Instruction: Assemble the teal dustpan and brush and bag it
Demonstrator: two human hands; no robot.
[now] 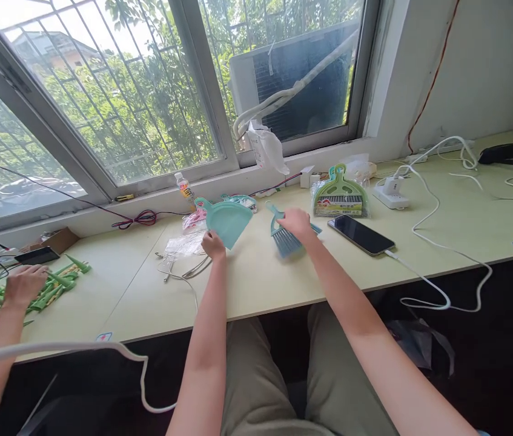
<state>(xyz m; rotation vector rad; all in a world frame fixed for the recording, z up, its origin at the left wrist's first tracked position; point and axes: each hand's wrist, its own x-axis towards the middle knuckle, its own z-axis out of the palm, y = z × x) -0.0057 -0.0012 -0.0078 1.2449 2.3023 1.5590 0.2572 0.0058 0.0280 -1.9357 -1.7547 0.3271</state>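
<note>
At a pale green table (pixel 283 278) under a barred window, you are gripping a teal dustpan (pixel 225 222) with your left hand (pixel 213 244), fingers clamped on its lower edge so the pan is tilting up at 1 o'clock from them. Your right hand (pixel 298 224) is closing over a small teal brush (pixel 286 235), its bristles poking out at 7 o'clock beneath your fingers. A packaged green dustpan set (pixel 340 195) is standing at 2 o'clock, a phone (pixel 360 235) just beside. Another person's hand (pixel 23 284) is working among green strips (pixel 59 284) at 9 o'clock.
</note>
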